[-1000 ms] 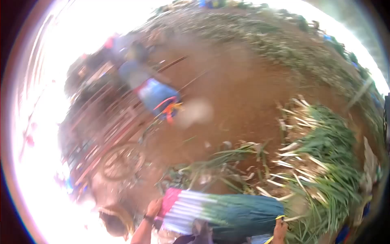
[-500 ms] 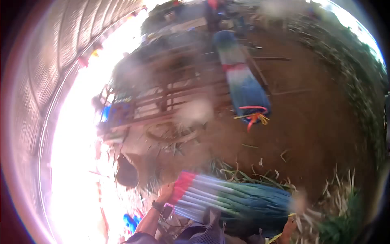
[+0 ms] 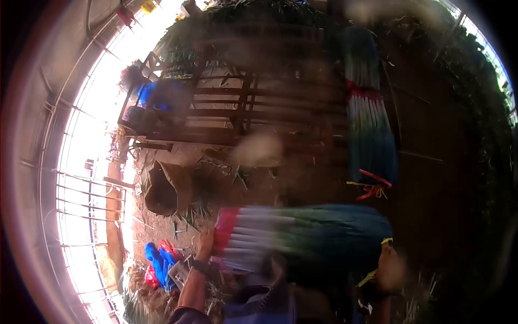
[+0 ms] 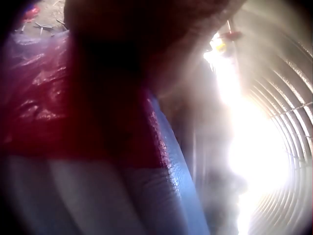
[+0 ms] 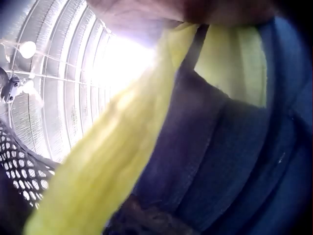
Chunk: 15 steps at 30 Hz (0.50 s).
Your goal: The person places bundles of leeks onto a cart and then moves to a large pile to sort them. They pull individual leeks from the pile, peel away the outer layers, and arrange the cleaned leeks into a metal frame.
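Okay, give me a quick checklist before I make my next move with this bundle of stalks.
1. Left hand at the red-wrapped end of the bundle: ok; how its fingers lie is hidden.
2. Right hand at the dark leafy end, holding the yellow strip: ok.
3. Yellow strip tucked away: not ok; a length hangs from the right hand.
4. Yellow strip tight around the leaves: cannot tell.
5. Ground to the left clear: not ok; a blue item and a brown open container lie there.
6. Other bundle tied at its near end: ok, with red and yellow strips.
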Each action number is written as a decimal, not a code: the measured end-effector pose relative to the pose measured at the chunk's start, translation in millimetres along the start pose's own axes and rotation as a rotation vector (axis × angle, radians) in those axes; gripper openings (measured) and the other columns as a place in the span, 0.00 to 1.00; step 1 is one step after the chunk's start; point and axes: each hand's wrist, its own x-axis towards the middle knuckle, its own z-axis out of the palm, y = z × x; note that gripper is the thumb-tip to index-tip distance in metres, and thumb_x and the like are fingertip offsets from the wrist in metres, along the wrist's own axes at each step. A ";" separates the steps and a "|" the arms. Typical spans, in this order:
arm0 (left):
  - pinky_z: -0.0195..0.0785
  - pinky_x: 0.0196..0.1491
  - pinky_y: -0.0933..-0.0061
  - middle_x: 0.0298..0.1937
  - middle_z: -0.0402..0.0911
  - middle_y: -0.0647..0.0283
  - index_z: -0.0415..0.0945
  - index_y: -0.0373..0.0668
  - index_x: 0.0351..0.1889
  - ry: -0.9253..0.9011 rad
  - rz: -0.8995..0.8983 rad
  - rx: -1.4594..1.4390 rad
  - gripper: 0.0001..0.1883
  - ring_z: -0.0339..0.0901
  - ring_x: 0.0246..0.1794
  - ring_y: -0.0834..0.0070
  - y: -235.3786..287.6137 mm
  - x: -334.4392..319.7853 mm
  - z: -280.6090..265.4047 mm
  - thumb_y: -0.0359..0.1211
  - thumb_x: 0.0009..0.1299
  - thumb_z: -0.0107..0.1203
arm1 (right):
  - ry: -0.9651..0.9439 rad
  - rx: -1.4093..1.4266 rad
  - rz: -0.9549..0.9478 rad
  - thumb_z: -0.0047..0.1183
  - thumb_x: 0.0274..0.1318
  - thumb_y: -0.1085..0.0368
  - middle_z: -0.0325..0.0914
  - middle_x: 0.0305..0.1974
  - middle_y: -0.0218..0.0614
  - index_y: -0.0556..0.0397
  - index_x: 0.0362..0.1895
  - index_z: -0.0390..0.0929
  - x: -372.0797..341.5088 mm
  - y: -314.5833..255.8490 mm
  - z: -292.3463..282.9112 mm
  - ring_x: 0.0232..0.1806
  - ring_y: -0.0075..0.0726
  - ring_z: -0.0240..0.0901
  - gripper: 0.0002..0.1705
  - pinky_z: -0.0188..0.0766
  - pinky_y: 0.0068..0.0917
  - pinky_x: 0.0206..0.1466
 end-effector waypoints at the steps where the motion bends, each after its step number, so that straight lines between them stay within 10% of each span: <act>1: 0.68 0.50 0.49 0.41 0.82 0.42 0.83 0.39 0.40 -0.018 -0.007 0.003 0.28 0.79 0.45 0.45 9.6 12.9 -6.7 0.55 0.70 0.44 | -0.095 -0.255 -0.031 0.36 0.76 0.56 0.77 0.44 0.42 0.55 0.57 0.74 10.5 -12.2 5.0 0.37 0.44 0.77 0.20 0.72 0.36 0.42; 4: 0.68 0.34 0.59 0.28 0.81 0.54 0.81 0.36 0.35 -0.009 0.068 -0.248 0.23 0.76 0.27 0.64 52.8 37.2 -40.7 0.49 0.71 0.48 | 0.031 0.395 0.093 0.46 0.69 0.55 0.58 0.24 0.22 0.60 0.31 0.71 35.3 -63.3 30.7 0.28 0.19 0.51 0.20 0.52 0.31 0.30; 8: 0.63 0.21 0.70 0.22 0.73 0.68 0.76 0.41 0.26 0.009 0.114 -0.422 0.19 0.69 0.18 0.78 151.0 27.0 -75.2 0.44 0.74 0.49 | 0.053 0.431 0.080 0.47 0.67 0.56 0.62 0.26 0.22 0.61 0.33 0.73 69.7 -155.7 49.5 0.30 0.19 0.54 0.18 0.54 0.29 0.32; 15: 0.58 0.23 0.70 0.21 0.68 0.71 0.72 0.44 0.24 0.186 0.149 -0.457 0.20 0.63 0.18 0.79 159.0 58.5 -80.7 0.44 0.76 0.49 | 0.003 0.551 -0.129 0.50 0.66 0.57 0.69 0.31 0.25 0.61 0.41 0.79 137.2 -249.7 58.9 0.35 0.19 0.60 0.17 0.62 0.25 0.40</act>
